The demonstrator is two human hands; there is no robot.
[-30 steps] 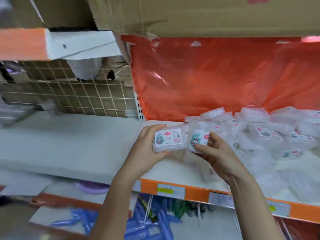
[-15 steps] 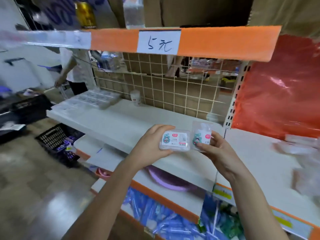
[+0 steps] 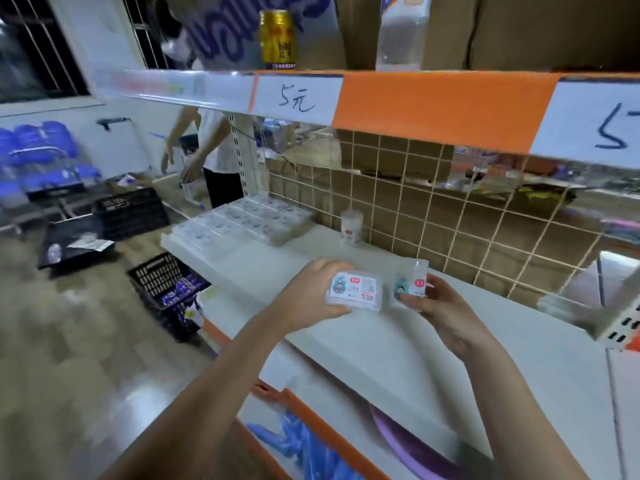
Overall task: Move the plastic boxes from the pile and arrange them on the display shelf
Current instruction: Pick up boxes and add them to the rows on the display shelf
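Left hand (image 3: 311, 289): fingers and thumb curled round a flat rectangular clear plastic box (image 3: 355, 290), held label up. Label white w/ cartoon figure, red tag, barcode strip.
Right hand (image 3: 446, 317): pinches a second clear box (image 3: 410, 287), held upright on edge; thumb on its front near the printed sticker. Box looks narrower from this angle.
Box positions: both held in the air above the front-middle of the display shelf (image 3: 398, 341), just beside each other, not touching. Neither set down yet.
Display shelf: white, smooth, matte board; orange strip along front edge lower down.
Arranged rows (image 3: 242, 220): clear lidded boxes laid flat in neat rows at shelf's far left end, up to its left edge.
Cup (image 3: 351, 227): small translucent cylinder w/ red mark, upright at shelf's back edge, near the rows.
Back panel (image 3: 450, 209): cream wire grid, square mesh, brown card behind.
Price strip (image 3: 433, 105): orange band on shelf above, white handwritten "5元" tags.
Floor left: black perforated plastic basket (image 3: 162, 282) w/ purple-wrapped goods.
Other person (image 3: 214, 157): stands past shelf's left end, white top, dark trousers.
Img quality: edges blurred; small print unreadable.
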